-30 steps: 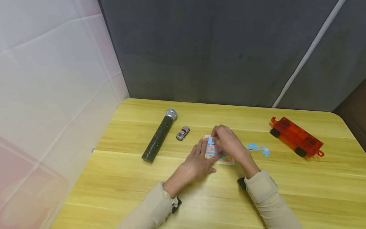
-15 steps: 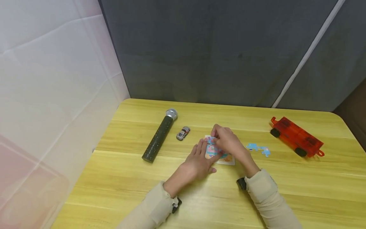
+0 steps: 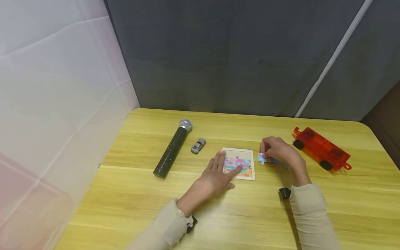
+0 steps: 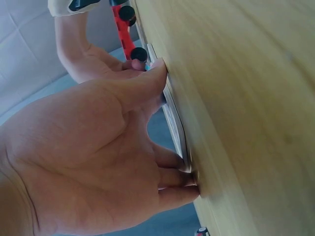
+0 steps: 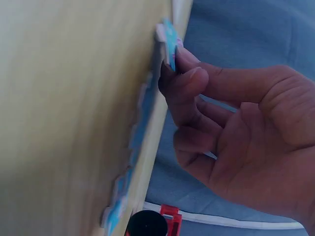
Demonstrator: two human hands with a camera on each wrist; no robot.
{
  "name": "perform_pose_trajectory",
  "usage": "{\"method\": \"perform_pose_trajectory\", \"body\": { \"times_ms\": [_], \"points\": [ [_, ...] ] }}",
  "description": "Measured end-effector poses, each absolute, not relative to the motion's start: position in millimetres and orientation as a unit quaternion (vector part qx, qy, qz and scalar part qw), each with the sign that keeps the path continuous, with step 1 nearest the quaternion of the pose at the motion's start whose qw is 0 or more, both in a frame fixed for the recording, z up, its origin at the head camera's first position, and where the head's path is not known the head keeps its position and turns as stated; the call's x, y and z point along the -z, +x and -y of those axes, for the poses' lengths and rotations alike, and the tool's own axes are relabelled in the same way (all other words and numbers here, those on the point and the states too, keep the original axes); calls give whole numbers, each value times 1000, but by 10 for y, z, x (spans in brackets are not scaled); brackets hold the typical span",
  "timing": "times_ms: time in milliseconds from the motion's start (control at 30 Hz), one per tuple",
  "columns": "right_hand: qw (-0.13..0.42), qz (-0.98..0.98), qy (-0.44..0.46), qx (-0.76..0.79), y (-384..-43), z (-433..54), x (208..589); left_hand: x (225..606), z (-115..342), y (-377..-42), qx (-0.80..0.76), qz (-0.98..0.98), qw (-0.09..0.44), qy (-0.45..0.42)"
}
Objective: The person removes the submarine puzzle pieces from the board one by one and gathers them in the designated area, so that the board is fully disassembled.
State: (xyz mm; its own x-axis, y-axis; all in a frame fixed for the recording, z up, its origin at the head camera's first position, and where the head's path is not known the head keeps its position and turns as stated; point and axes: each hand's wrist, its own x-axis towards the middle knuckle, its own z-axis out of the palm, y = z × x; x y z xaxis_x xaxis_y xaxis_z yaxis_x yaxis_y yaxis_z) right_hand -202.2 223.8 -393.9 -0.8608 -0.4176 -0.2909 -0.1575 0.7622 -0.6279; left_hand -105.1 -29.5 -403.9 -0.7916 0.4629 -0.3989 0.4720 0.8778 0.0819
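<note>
My left hand [image 3: 215, 178] lies with straight fingers across the left and lower edge of a small square puzzle tray [image 3: 252, 175]. Fitted jigsaw pieces [image 3: 239, 166] with a pink and blue picture fill the tray's lower part; bare tray shows above them. Right of the tray, my right hand [image 3: 281, 152] pinches a light blue jigsaw piece [image 3: 262, 158] between thumb and fingertips. The right wrist view shows this jigsaw piece [image 5: 170, 42] edge-on, held over the table. Other loose blue pieces [image 5: 115, 214] lie on the table, partly hidden under the right hand in the head view.
A black microphone [image 3: 172, 151] with a silver head lies on the left, with a small toy car [image 3: 198, 146] beside it. A translucent red toy wagon [image 3: 322, 149] with black wheels stands at the right. A grey partition [image 3: 200, 59] rises behind the table.
My right hand has moved right, from over the tray to beside it, and now holds a jigsaw piece there. The tray's upper part has come into view. The left hand stays put.
</note>
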Motion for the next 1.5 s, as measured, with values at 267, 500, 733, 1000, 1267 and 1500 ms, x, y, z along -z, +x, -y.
{"method": "perform_pose_trajectory", "body": {
  "times_ms": [267, 500, 733, 1000, 1267, 1500],
  "points": [
    [199, -947, -112, 224, -2006, -2148, 3975, 4083, 294, -1072, 4, -944, 217, 248],
    [169, -955, -135, 202, -1965, -2095, 3964, 4051, 287, -1052, 16, -947, 207, 247],
    [145, -927, -260, 227, -1768, -1894, 3995, 4041, 291, -1045, 1, -944, 219, 246],
    [151, -943, -223, 195, -1599, -1739, 4048, 4054, 239, -942, 77, -943, 167, 276],
    [137, -940, -235, 204, -1619, -1726, 4030, 3983, 248, -846, 86, -938, 176, 287],
    [124, -931, -263, 222, -1666, -1752, 4037, 3984, 274, -863, 73, -938, 179, 287]
  ]
}}
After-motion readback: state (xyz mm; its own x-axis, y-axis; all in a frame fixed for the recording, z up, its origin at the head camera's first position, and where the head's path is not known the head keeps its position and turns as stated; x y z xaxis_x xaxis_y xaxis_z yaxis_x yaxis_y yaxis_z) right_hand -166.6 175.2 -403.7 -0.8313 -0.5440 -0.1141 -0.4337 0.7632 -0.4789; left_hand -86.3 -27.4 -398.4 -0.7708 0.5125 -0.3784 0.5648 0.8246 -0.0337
